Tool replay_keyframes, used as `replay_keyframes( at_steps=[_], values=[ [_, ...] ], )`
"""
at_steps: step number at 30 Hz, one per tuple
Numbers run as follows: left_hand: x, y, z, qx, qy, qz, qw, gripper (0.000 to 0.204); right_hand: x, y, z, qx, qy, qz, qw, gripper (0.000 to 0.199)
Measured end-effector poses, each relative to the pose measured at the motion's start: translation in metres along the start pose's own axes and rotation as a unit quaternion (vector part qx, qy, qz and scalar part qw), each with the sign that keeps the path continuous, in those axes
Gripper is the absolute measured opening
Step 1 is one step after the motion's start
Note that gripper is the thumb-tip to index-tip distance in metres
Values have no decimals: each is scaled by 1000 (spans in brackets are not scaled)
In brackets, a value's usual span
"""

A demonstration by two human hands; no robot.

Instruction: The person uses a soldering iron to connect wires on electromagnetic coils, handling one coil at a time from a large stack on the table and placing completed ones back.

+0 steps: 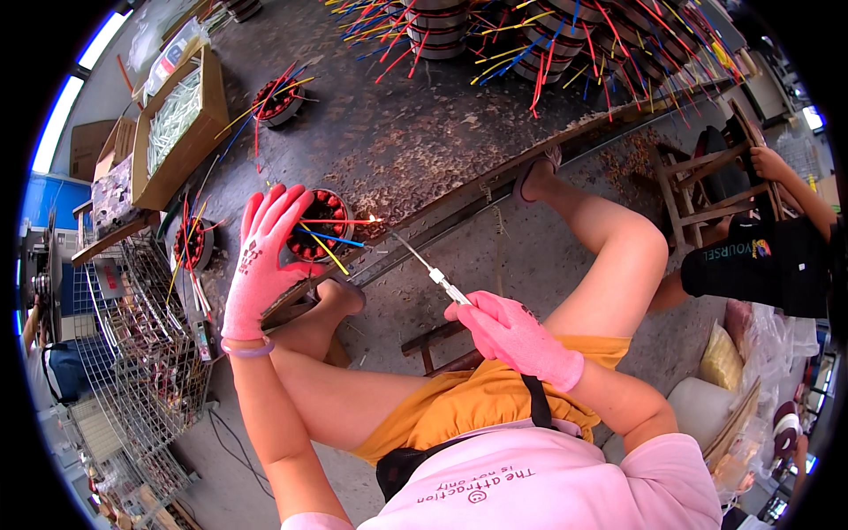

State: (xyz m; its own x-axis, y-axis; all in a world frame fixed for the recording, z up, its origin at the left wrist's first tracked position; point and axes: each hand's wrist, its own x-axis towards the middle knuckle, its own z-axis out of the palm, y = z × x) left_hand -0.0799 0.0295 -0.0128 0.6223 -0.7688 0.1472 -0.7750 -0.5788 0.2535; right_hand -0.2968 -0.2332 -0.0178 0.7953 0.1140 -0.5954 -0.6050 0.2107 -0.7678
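My left hand (269, 252), in a pink glove, lies with its fingers stretched out along the left side of a motor stator (329, 205) with red windings. Red, blue and yellow leads stick out to the right from that stator. Closed around the light handle of a slim tool (446, 283) is my right hand (512, 334), also gloved in pink. The tool's thin, bent metal tip points up and left, close to the end of the red lead (340, 222). A small bright glow, like a flame, shows at that lead's end.
Two more stators (281, 104) (196, 245) with coloured leads sit on the worn dark workbench (371, 132). Stacked stators (437, 31) crowd its far side. A cardboard box (212, 110) of white sleeves stands at left, above a wire rack (124, 309). Another person's arm (799, 190) touches a wooden stool (698, 190) at right.
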Motion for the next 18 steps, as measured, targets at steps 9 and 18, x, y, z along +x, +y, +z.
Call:
replay_keyframes(
  at_steps=[9,18],
  values=[
    [0,0,-1,0,-8,-3,1000,93,-2,-1,0,-1,9,4,1000,23],
    [1,3,0,-11,1,-5,1000,91,1,0,2,-14,14,-1,1000,29]
  ],
)
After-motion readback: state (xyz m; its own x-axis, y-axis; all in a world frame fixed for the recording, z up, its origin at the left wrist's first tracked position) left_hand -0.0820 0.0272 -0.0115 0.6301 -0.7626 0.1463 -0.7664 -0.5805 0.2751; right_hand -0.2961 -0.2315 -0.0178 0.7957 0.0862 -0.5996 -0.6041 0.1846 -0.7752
